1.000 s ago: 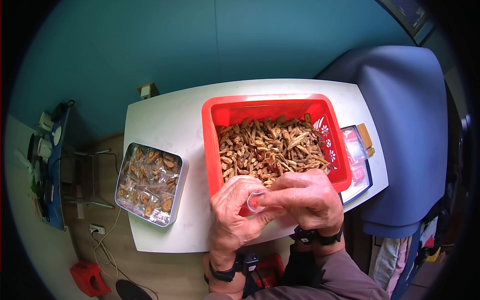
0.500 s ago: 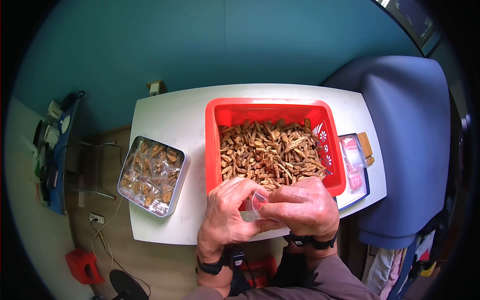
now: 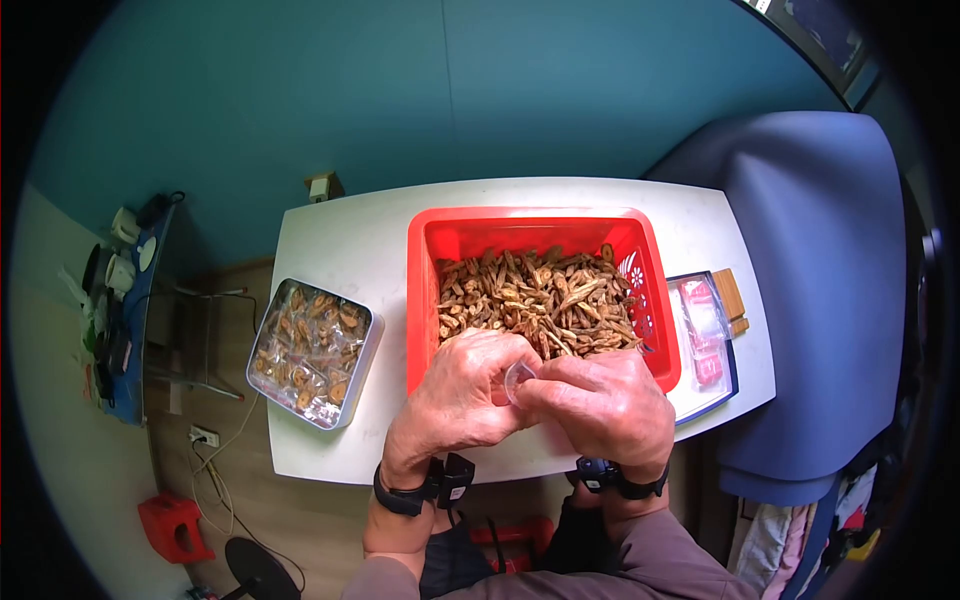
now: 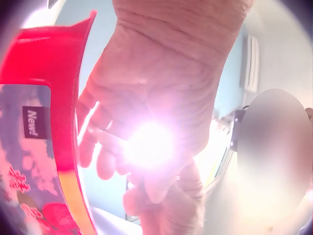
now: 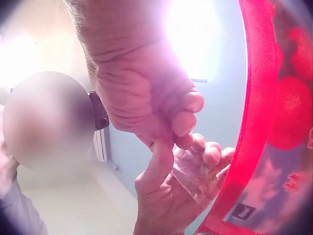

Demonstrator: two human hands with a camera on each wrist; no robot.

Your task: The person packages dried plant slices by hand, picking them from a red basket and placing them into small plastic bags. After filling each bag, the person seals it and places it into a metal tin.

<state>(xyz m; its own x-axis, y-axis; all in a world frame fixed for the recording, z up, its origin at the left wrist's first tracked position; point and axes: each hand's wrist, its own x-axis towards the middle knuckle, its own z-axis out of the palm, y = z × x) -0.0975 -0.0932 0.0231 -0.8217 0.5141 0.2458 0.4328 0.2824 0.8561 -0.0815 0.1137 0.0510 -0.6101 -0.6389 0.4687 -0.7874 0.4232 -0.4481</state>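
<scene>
Low over the front edge of the red basket (image 3: 417, 300), both hands meet at a small clear plastic bag (image 3: 517, 383). My left hand (image 3: 462, 392) holds the bag in curled fingers, its opening facing up. From the other side, my right hand (image 3: 608, 402) pinches at the bag's rim with thumb and forefinger. The right wrist view shows the clear film (image 5: 190, 182) lying across the left fingers. Brown dried root pieces (image 3: 530, 295) fill much of the basket behind the hands. Glare hides most of the bag in the left wrist view.
A metal tin (image 3: 362, 375) of small filled clear bags stands on the white table (image 3: 335, 235) to the left. Right of the basket lies a shallow tray (image 3: 718, 392) with clear and pink packets (image 3: 705, 325), a wooden block (image 3: 730, 300) beside it.
Both hands stay at the bag and have come closer together, the left one rising slightly. The bag's mouth, wider half a second ago, now shows less. The head view has shifted a little.
</scene>
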